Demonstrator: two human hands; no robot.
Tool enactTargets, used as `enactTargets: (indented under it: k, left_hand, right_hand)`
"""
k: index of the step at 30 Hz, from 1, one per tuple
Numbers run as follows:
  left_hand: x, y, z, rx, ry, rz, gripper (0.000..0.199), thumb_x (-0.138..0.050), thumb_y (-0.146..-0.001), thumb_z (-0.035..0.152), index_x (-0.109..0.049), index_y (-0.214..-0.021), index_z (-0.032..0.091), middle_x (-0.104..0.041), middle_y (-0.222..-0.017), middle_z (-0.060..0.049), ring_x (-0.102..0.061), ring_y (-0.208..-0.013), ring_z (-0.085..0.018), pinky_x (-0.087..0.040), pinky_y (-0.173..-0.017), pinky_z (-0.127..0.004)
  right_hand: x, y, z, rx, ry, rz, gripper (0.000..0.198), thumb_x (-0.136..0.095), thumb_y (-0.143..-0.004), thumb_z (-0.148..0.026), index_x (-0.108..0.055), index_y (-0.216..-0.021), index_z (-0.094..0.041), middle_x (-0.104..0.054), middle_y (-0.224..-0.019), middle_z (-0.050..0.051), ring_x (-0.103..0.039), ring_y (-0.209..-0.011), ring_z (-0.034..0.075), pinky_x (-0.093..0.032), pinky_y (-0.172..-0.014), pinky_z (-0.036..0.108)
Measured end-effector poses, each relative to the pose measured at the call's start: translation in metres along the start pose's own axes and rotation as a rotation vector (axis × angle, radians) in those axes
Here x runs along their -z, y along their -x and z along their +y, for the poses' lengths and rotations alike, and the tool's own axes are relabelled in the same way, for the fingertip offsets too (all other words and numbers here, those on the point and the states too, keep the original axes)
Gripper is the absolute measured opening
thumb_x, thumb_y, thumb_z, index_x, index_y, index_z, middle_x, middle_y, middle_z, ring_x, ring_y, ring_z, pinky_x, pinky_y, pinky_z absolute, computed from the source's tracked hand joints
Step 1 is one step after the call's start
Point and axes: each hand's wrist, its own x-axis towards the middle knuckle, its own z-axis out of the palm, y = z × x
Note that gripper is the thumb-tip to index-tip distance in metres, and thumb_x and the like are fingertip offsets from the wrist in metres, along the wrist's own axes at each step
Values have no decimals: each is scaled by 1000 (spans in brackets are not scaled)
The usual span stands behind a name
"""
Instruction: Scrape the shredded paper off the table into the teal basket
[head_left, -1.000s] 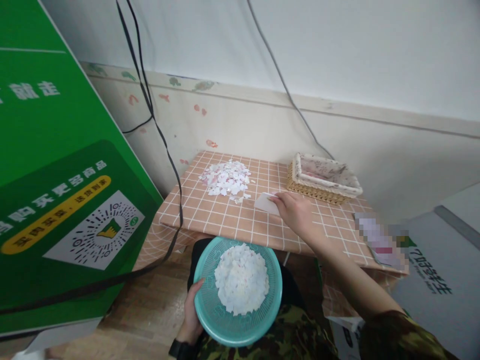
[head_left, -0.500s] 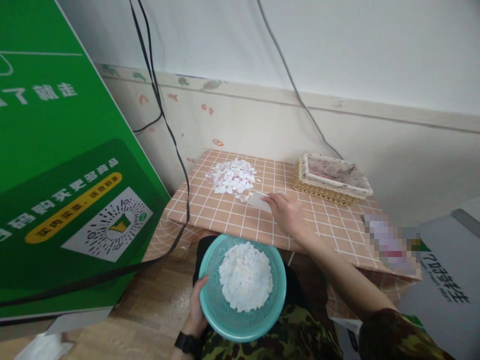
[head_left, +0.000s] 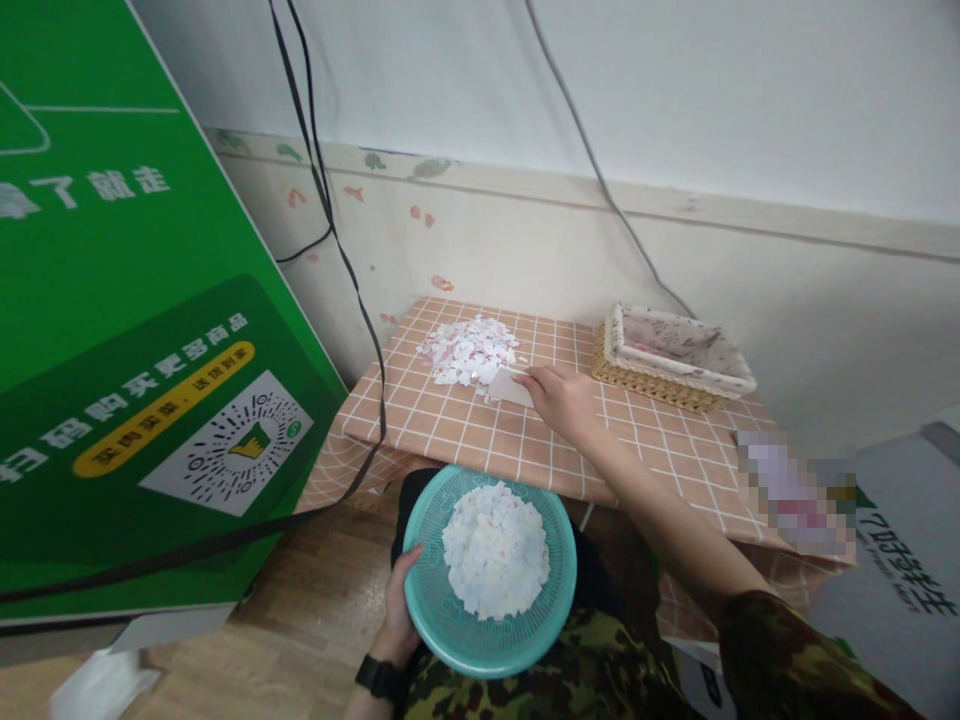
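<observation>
My left hand (head_left: 403,600) grips the rim of a round turquoise plastic basket (head_left: 487,655) on my lap, thumb over the edge. Inside it lies a heap of small white paper scraps (head_left: 496,552). Out over the table, my right hand (head_left: 561,400) pinches a flat white card (head_left: 514,389). The card's far edge meets the near right side of a pile of torn paper pieces (head_left: 466,348), white with some pinkish ones. A few tiny bits lie around the card.
A checked brown cloth covers the table (head_left: 450,430). A cloth-lined wicker basket (head_left: 667,385) stands at its back right, with a blurred flat item (head_left: 795,490) nearer the right corner. Left stands a green panel (head_left: 187,250); a black strap (head_left: 381,390) hangs before the table.
My right hand has moved the card slightly up and away from me, against the paper pile. My left hand keeps its hold on the basket. The view has shifted a little.
</observation>
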Motion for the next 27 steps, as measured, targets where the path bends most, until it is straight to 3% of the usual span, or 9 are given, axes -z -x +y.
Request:
enactTargets:
  k: [6,12,27]
  left_hand:
    - [-1,1,0,19,11,-9,22,-63,-68,24,-72,-82,11,-75,-83,-11,-68,-85,-31,-50,-82,-44]
    - [4,-3,-1,-4,-4,29,20,-65,-68,25,-71,-79,10,-75,-76,-10,-69,-73,-27,-53,-76,-41]
    - [0,-3,-1,-42,-22,45,19,-65,-67,24,-71,-79,10,-74,-74,-8,-68,-71,-25,-52,-77,-39]
  right_hand:
    - [2,-8,-3,30,1,-84,39,-39,-92,-42,-68,-81,-18,-68,-74,5,-58,-66,13,-30,-57,26]
    - [8,-5,-2,61,-9,-114,39,-39,-92,-42,-67,-78,-19,-67,-72,4,-58,-64,14,-30,-56,26]
    - [13,-2,2,70,-108,-103,37,-41,-91,-44,-68,-82,-20,-69,-75,4,-60,-67,14,-35,-60,25]
